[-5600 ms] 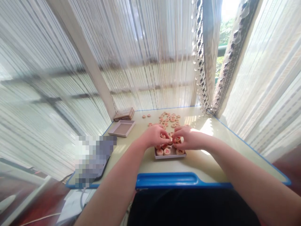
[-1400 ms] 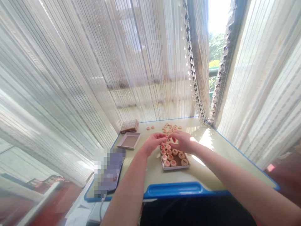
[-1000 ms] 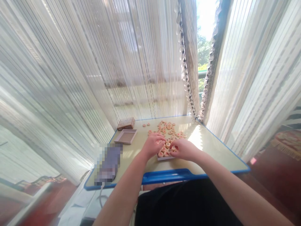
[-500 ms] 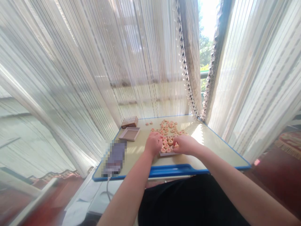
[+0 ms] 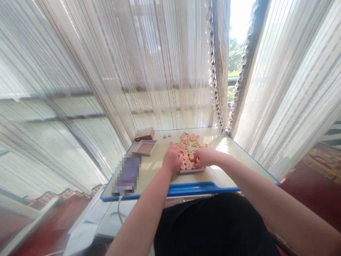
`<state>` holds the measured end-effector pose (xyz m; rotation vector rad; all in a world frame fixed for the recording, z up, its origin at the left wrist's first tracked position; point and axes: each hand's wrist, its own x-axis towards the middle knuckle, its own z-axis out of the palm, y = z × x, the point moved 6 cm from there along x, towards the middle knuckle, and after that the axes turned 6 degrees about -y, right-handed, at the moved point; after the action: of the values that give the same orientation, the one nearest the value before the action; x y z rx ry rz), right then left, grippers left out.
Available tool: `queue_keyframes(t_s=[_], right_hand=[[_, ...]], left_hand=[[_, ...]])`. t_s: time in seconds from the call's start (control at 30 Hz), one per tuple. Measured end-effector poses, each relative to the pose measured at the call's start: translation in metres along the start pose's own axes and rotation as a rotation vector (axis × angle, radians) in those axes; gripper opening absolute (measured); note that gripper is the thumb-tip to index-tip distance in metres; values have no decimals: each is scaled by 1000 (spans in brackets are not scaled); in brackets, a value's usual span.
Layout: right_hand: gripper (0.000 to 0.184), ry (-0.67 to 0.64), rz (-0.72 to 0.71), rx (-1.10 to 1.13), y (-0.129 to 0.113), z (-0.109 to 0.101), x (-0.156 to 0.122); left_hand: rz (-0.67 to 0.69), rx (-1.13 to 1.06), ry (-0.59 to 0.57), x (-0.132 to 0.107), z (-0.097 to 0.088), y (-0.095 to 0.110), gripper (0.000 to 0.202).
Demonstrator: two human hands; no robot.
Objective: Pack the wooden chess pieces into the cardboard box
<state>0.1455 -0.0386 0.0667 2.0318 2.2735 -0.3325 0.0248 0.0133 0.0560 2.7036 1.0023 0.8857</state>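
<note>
A shallow box (image 5: pixel 193 170) stands near the table's front edge, with round wooden Chinese chess pieces (image 5: pixel 188 166) laid in rows inside it. My left hand (image 5: pixel 172 159) is curled around the box's left side, its fingertips at the rim. Over the right part of the box, my right hand (image 5: pixel 208 157) points down with thumb and fingers pinched together at a piece, mostly hidden by the fingers. Beyond the box, many loose chess pieces (image 5: pixel 187 139) lie scattered on the table.
The pale table (image 5: pixel 154 170) has a blue edge. On its left are an empty box lid (image 5: pixel 145 147), a brown box (image 5: pixel 144 134) behind it, and a blurred-out phone-like device (image 5: pixel 128 174) with a cable. Two stray pieces (image 5: pixel 167 136) lie near the back. Sheer curtains hang behind.
The view has shifted slightly. My right hand has moved a little leftward over the box, and its fingers now cover the piece that showed by them. My left hand stays at the box's left side.
</note>
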Motion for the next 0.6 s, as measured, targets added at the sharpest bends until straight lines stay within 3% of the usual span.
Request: queue_keyframes(t_s=[0.47, 0.6], right_hand=[[20, -45, -12, -79, -2, 4, 9], [22, -26, -26, 25, 2, -9, 2]], left_hand=[[10, 28, 22, 0, 0, -1, 19], [24, 32, 26, 1, 2, -3, 20]])
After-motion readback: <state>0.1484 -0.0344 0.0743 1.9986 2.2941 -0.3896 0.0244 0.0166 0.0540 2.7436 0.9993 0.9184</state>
